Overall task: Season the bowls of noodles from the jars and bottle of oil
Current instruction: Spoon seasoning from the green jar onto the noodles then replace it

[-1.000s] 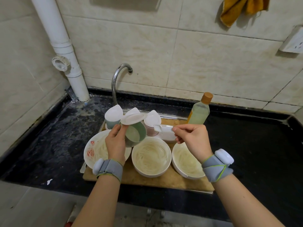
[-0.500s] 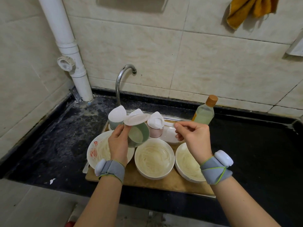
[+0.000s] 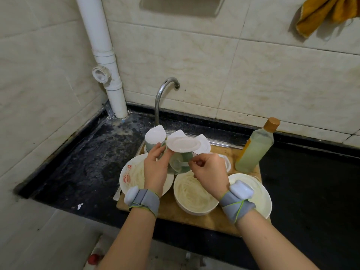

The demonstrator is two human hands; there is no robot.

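My left hand (image 3: 155,168) holds a green seasoning jar (image 3: 180,162) tilted toward me, its white flip lid (image 3: 183,144) open. My right hand (image 3: 209,170) pinches a small white spoon whose bowl is inside the jar. Below them sit three dishes of pale noodles on a wooden board (image 3: 194,219): a plate with red marks (image 3: 128,174) at left, a white bowl (image 3: 194,193) in the middle, another white bowl (image 3: 259,193) at right. Two more lidded jars stand behind, a green one (image 3: 154,136) and a pink one (image 3: 203,146). A bottle of yellowish oil (image 3: 255,149) with a brown cap stands at the board's back right.
The board lies over a sink in a black stone counter (image 3: 78,166). A curved metal tap (image 3: 161,98) rises behind the jars. A white drainpipe (image 3: 105,61) runs down the left corner. A yellow cloth (image 3: 327,12) hangs on the tiled wall at upper right.
My right hand has moved left from above the right bowl to the tilted green jar, putting the spoon into it. The jar has tipped further toward me.
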